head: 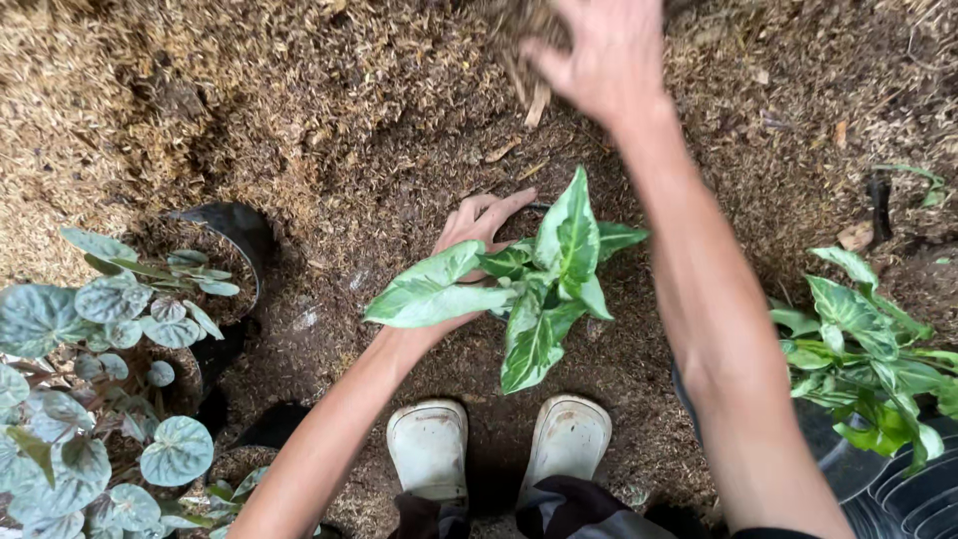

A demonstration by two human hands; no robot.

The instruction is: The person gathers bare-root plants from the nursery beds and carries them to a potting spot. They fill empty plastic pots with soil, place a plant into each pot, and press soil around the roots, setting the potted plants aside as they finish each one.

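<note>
Left hand is seen at the middle of the view, fingers spread and half hidden behind a plant with green-and-white arrow-shaped leaves; the fingers are loosely curled about the plant's base, though the exact grip is masked by the leaves. Right hand is raised at 12 o'clock, closed on a clump of husk, with bits trailing below it. The plant stands just above two white boots, which are set at 6 o'clock. Brown husk mulch is spread over the ground all around. At 9 o'clock a black pot filled with soil is seen, with round silvery-green leaves crowded beside and below it. At 3 o'clock a second plant with similar variegated leaves is placed, and at 4 o'clock black stacked pots are partly shown at the frame's corner.
</note>
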